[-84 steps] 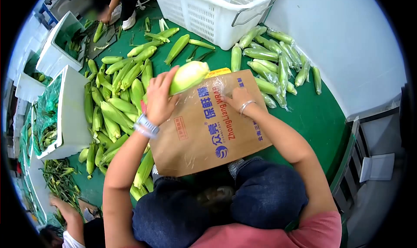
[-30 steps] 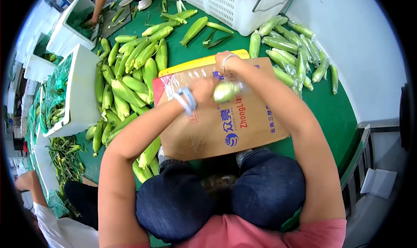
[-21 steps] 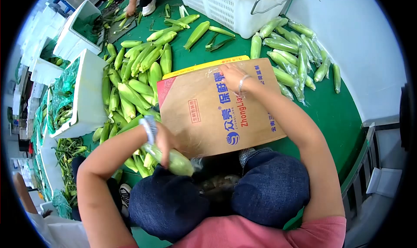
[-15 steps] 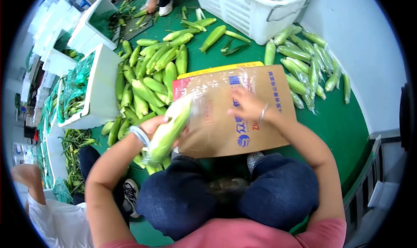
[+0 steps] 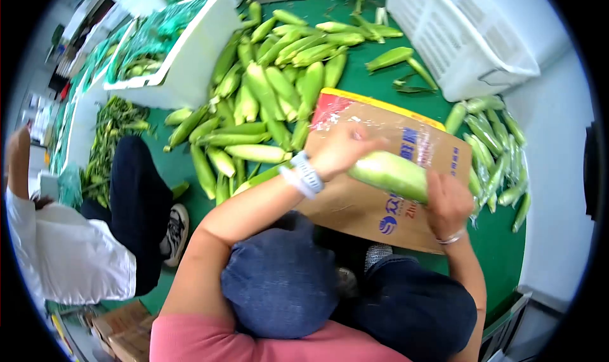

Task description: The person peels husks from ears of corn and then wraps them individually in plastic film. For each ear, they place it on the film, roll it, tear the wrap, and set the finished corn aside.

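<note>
An ear of corn (image 5: 392,175) in a pale green husk lies slantwise above a flat brown cardboard sheet (image 5: 355,210) with blue and red print. My right hand (image 5: 448,203) wraps round its right end. Close by its left end is my left hand (image 5: 342,150), slightly blurred, with fingers stretched out; whether they touch the husk is hard to see. Clear, shiny film (image 5: 426,145) lies on the cardboard. Left of the sheet is a heap of green corn ears (image 5: 273,89). On the right, a pile of film-wrapped corn (image 5: 491,140) rests on the green floor.
A white slatted crate (image 5: 463,38) stands at upper right, beside a pale wall (image 5: 558,140). White boxes (image 5: 184,51) with green netting stand at upper left. Husk scraps (image 5: 114,152) lie near another person in a white shirt (image 5: 82,254) on the left.
The corn has gone from my left hand, left of the cardboard, to my right hand, over it. My left hand has loosened from it. The head view has turned left.
</note>
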Demonstrator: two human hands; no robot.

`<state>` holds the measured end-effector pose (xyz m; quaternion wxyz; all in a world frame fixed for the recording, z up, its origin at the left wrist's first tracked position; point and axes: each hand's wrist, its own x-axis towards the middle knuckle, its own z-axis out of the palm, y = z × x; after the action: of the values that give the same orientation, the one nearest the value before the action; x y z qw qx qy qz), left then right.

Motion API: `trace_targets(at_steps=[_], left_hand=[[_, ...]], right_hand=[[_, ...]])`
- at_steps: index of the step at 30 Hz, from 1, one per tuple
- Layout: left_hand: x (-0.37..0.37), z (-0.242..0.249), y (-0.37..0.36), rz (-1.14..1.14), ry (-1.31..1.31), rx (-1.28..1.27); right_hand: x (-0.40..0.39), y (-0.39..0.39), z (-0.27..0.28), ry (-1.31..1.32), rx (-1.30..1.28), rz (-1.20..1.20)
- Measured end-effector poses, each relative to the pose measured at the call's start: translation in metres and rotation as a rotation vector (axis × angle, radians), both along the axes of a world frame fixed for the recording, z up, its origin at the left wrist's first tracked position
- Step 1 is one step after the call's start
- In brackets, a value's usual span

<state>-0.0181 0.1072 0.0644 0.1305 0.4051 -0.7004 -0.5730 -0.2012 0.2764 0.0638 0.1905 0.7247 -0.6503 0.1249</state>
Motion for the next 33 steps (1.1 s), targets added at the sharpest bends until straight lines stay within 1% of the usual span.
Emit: trace_targets(at_steps=[1,2,3,4,6,7,8,9,10,11,12,13,14,15,16,17,18,19,20,21,22,23,24,25,26,27,28,29,30,31,32,33], left_hand=[[-0.004,-0.007,0.0,-0.139,0.034,0.305],[-0.011,-0.015,-0.002,-0.446,0.056,0.366],[-0.014,-0.022,0.014,-0.475,0.014,0.37],[-0.009,-0.027,0.019,-0.466,0.018,0.371],[-0.001,-0.048,0.026,-0.418,0.247,0.813],[0.001,-0.054,0.027,-0.391,0.359,1.04],[0.02,-0.041,0.003,-0.362,0.479,0.899],[0.042,-0.078,-0.024,-0.059,0.446,0.407],[0.072,-0.08,-0.047,0.209,0.108,-0.088],[0.099,-0.099,-0.065,0.446,-0.13,-0.604],[0.135,-0.139,-0.087,0.36,-0.423,-0.734],[0.175,-0.18,-0.098,0.139,-0.564,-0.781],[0.195,-0.2,-0.098,-0.058,-0.834,-0.688],[0.206,-0.21,-0.093,-0.206,-1.008,-0.689],[0.206,-0.21,-0.088,-0.303,-1.084,-0.853],[0.21,-0.22,-0.09,-0.329,-1.043,-1.025],[0.219,-0.243,-0.096,-0.334,-1.024,-1.144],[0.218,-0.24,-0.098,-0.325,-0.961,-1.116],[0.214,-0.225,-0.097,-0.303,-0.925,-1.017],[0.215,-0.222,-0.1,-0.28,-0.889,-0.947],[0.216,-0.213,-0.101,-0.27,-0.877,-0.899],[0.216,-0.199,-0.103,-0.298,-0.864,-1.066],[0.209,-0.179,-0.104,-0.28,-0.966,-0.963],[0.21,-0.167,-0.111,-0.168,-0.926,-1.01],[0.201,-0.144,-0.118,-0.033,-0.84,-1.035],[0.189,-0.118,-0.125,0.106,-0.687,-1.062],[0.17,-0.09,-0.134,0.221,-0.543,-0.935],[0.146,-0.062,-0.136,0.24,-0.357,-0.924],[0.114,-0.027,-0.128,0.194,-0.308,-0.901],[0.083,-0.005,-0.117,0.127,-0.186,-0.925],[0.054,0.005,-0.109,-0.014,-0.097,-0.949],[0.025,0.005,-0.099,-0.134,-0.071,-1.013]], right_hand=[[0.0,-0.005,0.011,-0.012,0.009,0.023],[-0.001,-0.01,0.023,0.092,-0.088,0.14],[-0.003,-0.015,0.027,0.199,-0.188,0.255],[-0.009,-0.015,0.021,0.199,-0.187,0.265],[-0.031,-0.005,-0.001,-0.107,0.014,0.15],[-0.045,0.002,-0.01,-0.234,0.032,0.051],[-0.06,0.009,-0.009,-0.333,0.137,-0.185],[-0.08,0.016,-0.008,-0.426,0.241,-0.421],[-0.111,0.024,-0.013,-0.512,0.227,-0.579],[-0.137,0.03,-0.01,-0.526,0.222,-0.672],[-0.179,0.04,-0.021,-0.386,0.205,-0.782],[-0.212,0.044,-0.022,-0.504,0.243,-0.806],[-0.257,0.056,-0.042,-0.457,0.189,-0.84],[-0.282,0.057,-0.047,-0.385,0.255,-1.028],[-0.338,0.072,-0.086,-0.373,0.115,-1.007],[-0.384,0.082,-0.12,-0.355,-0.034,-0.978],[-0.368,0.072,-0.119,-0.455,0.01,-1.066],[-0.344,0.065,-0.118,-0.474,0.061,-1.002],[-0.331,0.064,-0.134,-0.348,0.009,-0.839],[-0.267,0.049,-0.097,-0.458,0.155,-0.795],[-0.229,0.042,-0.084,-0.491,0.162,-0.723],[-0.197,0.04,-0.072,-0.589,0.17,-0.677],[-0.157,0.033,-0.045,-0.601,0.252,-0.683],[-0.136,0.03,-0.041,-0.578,0.381,-0.659],[-0.122,0.026,-0.038,-0.554,0.511,-0.621],[-0.107,0.019,-0.037,-0.535,0.616,-0.598],[-0.094,0.01,-0.036,-0.516,0.717,-0.568],[-0.082,-0.004,-0.039,-0.49,0.754,-0.56],[-0.072,-0.015,-0.045,-0.462,0.794,-0.552],[-0.063,-0.024,-0.055,-0.464,0.791,-0.553],[-0.058,-0.034,-0.067,-0.485,0.727,-0.54],[-0.058,-0.039,-0.075,-0.504,0.66,-0.526]])
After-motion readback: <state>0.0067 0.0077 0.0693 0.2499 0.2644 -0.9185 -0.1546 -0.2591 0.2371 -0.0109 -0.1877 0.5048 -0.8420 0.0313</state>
